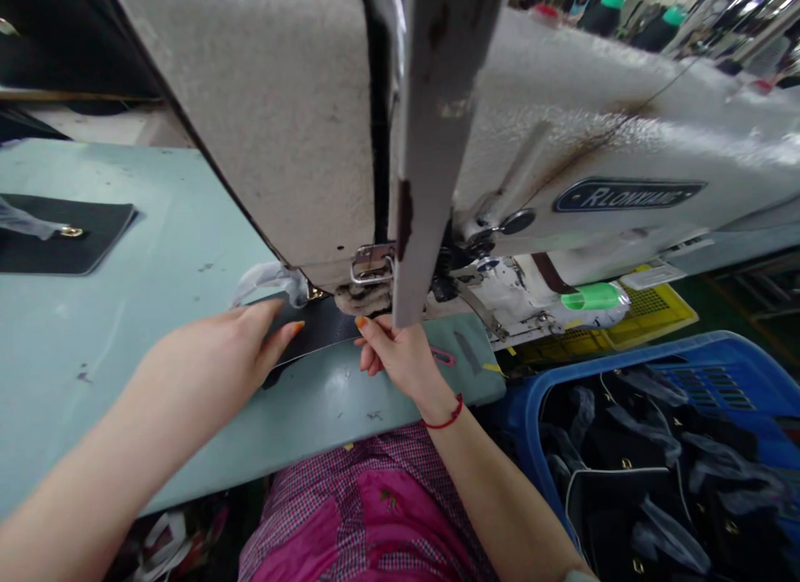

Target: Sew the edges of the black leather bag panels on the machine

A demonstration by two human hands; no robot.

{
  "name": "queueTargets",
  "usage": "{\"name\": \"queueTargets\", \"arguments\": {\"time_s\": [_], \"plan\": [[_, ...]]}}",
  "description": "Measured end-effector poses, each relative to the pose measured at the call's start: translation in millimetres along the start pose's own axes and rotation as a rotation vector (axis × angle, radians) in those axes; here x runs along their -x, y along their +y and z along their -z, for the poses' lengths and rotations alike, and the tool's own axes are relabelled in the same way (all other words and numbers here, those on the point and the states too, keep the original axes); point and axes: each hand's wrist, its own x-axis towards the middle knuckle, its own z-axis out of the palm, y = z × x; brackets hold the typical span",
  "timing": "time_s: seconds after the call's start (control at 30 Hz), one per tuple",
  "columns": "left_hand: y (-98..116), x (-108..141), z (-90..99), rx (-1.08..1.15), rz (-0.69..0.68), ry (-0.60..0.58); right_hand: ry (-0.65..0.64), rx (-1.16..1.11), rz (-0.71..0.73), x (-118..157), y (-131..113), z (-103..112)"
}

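A black leather-like panel [322, 329] with a pale edge lies under the head of a sewing machine [300, 148]. Clear plastic wraps a part at its far side, next to a small gold metal fitting [314, 293]. My left hand [234, 344] rests on the panel's left end, thumb and index finger apart; its other fingers are hidden. With thumb on top and fingers curled below, my right hand [400, 353] pinches the panel's near edge close to the presser foot. The needle area is partly hidden behind a grey upright bar [431, 148].
Another black panel [68, 257] with a gold fitting and plastic wrap lies left on the pale green table [187, 207]. A pink tool [442, 357] lies beyond my right hand. To the right stands a blue basket [534, 407] of black pieces, with a yellow crate [656, 315] behind.
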Motion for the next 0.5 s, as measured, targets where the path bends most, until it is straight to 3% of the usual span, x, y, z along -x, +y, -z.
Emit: {"name": "queueTargets", "arguments": {"time_s": [0.07,0.1,0.17,0.23,0.3,0.37,0.5], "plan": [[24.4,34.6,-9.3,0.211,0.018,-0.012,0.009,0.004,0.013,0.9,-0.3,-0.8],[35.5,48.6,-20.4,0.428,0.045,-0.081,0.011,0.009,0.02,1.4,-0.8,-0.9],[53.1,64.4,-49.2,0.902,0.244,-0.263,0.021,0.028,0.038,2.6,-2.2,-1.1],[62.8,62.4,-75.8,1.362,0.504,-0.301,0.033,0.061,0.056,3.2,-3.4,-1.1],[65.6,47.3,-90.4,1.668,0.65,-0.216,0.048,0.098,0.068,3.3,-3.8,-1.1],[64.4,28.4,-92.4,1.787,0.691,-0.124,0.054,0.124,0.078,3.3,-3.2,-0.8],[60.2,5.2,-84.6,1.796,0.776,-0.035,0.053,0.094,0.096,5.5,0.1,-0.2]]}}
